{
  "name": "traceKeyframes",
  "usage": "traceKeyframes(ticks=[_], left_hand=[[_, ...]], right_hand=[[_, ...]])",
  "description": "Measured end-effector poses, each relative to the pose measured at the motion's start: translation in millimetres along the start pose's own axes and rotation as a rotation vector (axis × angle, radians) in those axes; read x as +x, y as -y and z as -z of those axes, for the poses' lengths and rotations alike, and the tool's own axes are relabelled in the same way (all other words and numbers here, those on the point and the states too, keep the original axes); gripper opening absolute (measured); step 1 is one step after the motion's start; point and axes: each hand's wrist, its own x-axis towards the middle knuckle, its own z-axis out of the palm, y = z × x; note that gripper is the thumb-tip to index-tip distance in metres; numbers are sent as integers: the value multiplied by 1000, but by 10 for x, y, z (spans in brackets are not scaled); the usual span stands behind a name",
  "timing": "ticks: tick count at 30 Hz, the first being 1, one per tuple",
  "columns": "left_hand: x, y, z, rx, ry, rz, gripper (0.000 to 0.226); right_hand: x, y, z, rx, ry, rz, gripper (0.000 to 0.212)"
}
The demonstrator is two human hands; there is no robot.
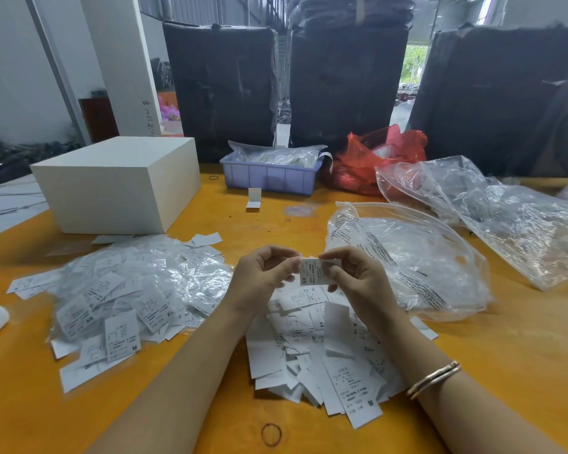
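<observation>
white xs label [315,272] pinched between left hand [265,277], right hand [358,276].

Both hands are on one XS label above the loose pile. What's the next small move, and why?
Probably slip the label into a small clear sleeve, then drop it on the bagged pile at left. The left hand and right hand pinch it over the bare labels, while the left pile's labels lie in clear film. Whether the left hand already holds a sleeve is unclear.
</observation>
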Motion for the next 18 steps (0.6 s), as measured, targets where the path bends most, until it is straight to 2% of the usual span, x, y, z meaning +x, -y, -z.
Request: traceKeyframes(ticks=[6, 12, 18], left_hand=[[-16, 13, -22, 32, 119, 26, 17], [6, -3, -7, -30, 17, 17, 18], [-8, 17, -12, 13, 31, 28, 17]], right_hand=[[-18, 5, -51, -52, 72, -8, 23], [14, 9, -20, 14, -77, -68, 13], [-21, 40, -83, -51, 95, -79, 14]])
